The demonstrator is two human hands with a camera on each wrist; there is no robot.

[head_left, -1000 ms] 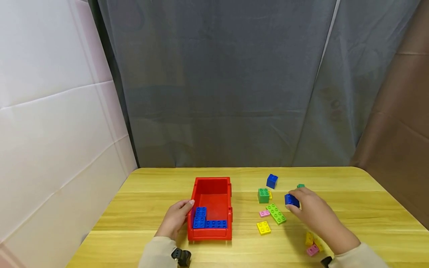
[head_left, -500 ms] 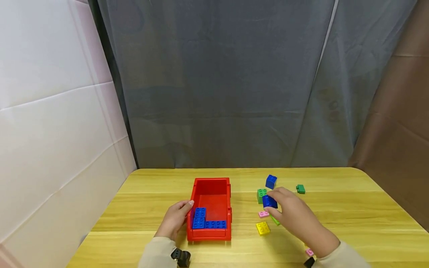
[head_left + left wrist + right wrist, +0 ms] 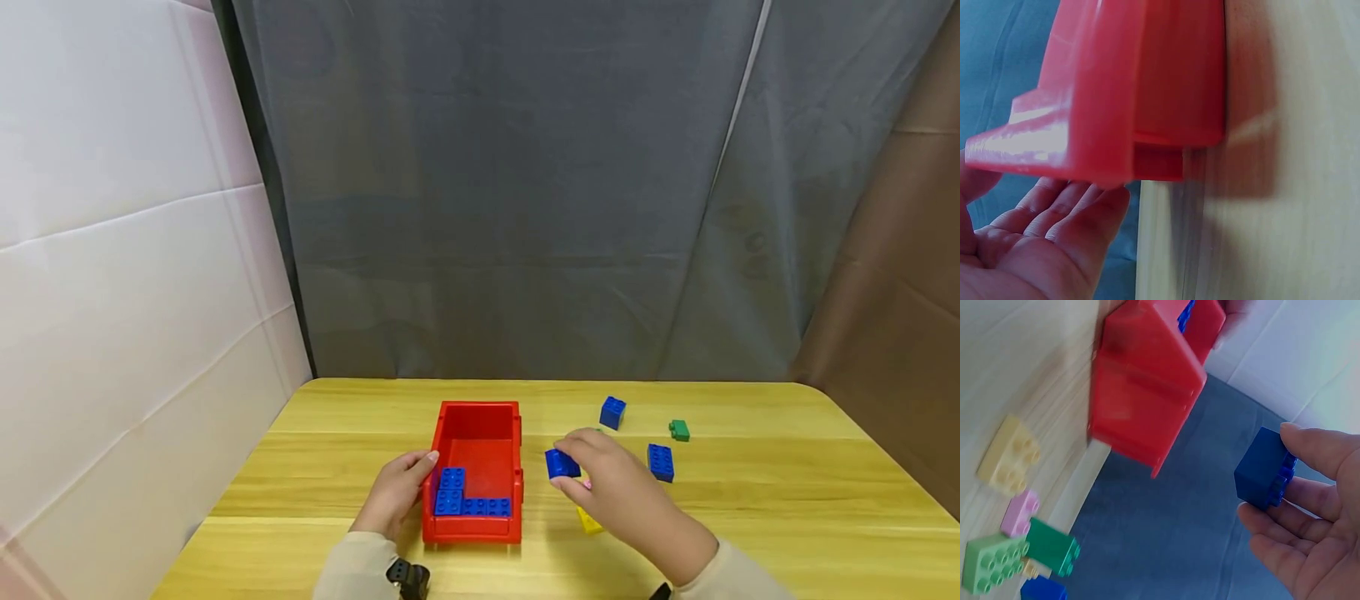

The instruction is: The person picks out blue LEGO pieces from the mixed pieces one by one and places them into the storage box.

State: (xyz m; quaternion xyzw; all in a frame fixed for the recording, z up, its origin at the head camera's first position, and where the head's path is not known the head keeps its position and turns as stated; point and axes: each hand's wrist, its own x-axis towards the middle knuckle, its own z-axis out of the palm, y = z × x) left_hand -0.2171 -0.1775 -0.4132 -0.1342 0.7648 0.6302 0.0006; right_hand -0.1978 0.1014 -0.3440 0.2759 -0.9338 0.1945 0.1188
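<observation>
In the head view my left hand grips the left wall of a red plastic bin, thumb at the rim. Its fingers touch the bin's outside in the left wrist view. Inside, along the near left corner, lie several blue building bricks. My right hand pinches a blue building brick between thumb and fingers, above the table just right of the bin. The right wrist view shows this brick with its studs towards the palm.
Right of my right hand lies a blue brick; farther back are another blue brick and a small green one. A yellow brick shows partly below the hand. Pink, light green and green bricks cluster nearby.
My right hand has carried the blue brick leftwards across the loose bricks to near the bin. A blue brick behind the hand has come into sight. My left hand keeps its grip on the bin.
</observation>
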